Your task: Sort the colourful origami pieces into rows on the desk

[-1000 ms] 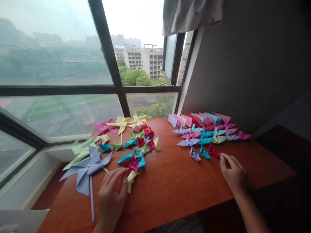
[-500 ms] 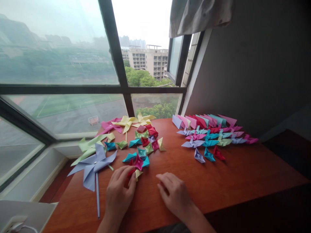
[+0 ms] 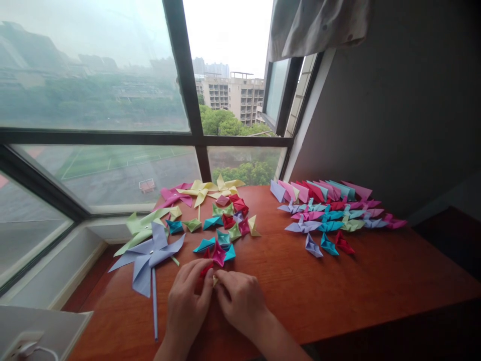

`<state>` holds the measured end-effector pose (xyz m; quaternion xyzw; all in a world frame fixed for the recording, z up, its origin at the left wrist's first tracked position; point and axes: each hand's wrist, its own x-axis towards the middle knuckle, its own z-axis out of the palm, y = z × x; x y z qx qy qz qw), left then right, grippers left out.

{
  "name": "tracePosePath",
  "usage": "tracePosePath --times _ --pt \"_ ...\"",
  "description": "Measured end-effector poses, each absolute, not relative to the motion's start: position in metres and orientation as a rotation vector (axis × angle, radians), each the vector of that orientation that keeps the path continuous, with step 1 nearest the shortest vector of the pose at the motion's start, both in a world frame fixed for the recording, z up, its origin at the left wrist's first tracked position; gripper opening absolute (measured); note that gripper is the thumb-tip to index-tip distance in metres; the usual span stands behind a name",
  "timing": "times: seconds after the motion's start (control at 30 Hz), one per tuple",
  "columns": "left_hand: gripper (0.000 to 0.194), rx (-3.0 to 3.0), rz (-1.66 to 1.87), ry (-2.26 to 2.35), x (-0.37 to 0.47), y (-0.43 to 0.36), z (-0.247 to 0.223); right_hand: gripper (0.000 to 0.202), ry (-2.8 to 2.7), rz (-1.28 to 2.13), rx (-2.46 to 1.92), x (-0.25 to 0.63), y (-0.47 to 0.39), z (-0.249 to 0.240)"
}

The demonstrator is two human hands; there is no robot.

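My left hand (image 3: pixel 189 297) is closed with thumb and fingers around a red paper boat (image 3: pixel 206 271), low on the near left part of the table. Right beside it, the fingertips of my right hand (image 3: pixel 240 297) pinch a pale yellow paper boat (image 3: pixel 215 281), most of which the fingers cover. Just beyond my hands stand a magenta paper boat (image 3: pixel 218 253) and a blue paper boat (image 3: pixel 229 252). Farther back, several more folded boats in green, red, teal and blue form a loose cluster.
A lilac paper pinwheel (image 3: pixel 151 253) on a stick lies left of my hands, with green, pink and yellow pinwheels behind it. On the right, paper planes (image 3: pixel 319 190), paper cranes (image 3: pixel 330 225) and a short row of boats (image 3: pixel 329 244) stand on the wooden table (image 3: pixel 338 291). Windows rise behind.
My right hand has moved left, from bare table to the pale yellow boat, and its fingers have closed there. My left hand stays at the red boat. The view has shifted slightly.
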<state>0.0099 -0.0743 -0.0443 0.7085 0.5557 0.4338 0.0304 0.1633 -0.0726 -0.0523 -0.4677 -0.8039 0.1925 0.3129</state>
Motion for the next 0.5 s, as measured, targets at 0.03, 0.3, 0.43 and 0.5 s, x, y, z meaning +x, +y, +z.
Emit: tracePosePath --times 0.03,0.3,0.43,0.5 --pt "0.017 2.193 1.344 1.687 0.011 -0.075 -0.043 0.018 -2.072 0.535 -1.245 0.165 -0.073 -0.053" --pt "0.022 2.356 1.276 1.441 0.016 -0.078 -0.039 0.015 -1.794 0.783 -1.264 0.182 -0.070 -0.052" --pt "0.018 2.423 1.291 1.419 0.017 -0.077 -0.039 0.015 -1.733 0.873 -1.227 0.190 -0.071 -0.046" --pt "0.017 2.433 1.301 1.418 0.017 -0.078 -0.039 0.015 -1.700 0.901 -1.220 0.192 -0.071 -0.044"
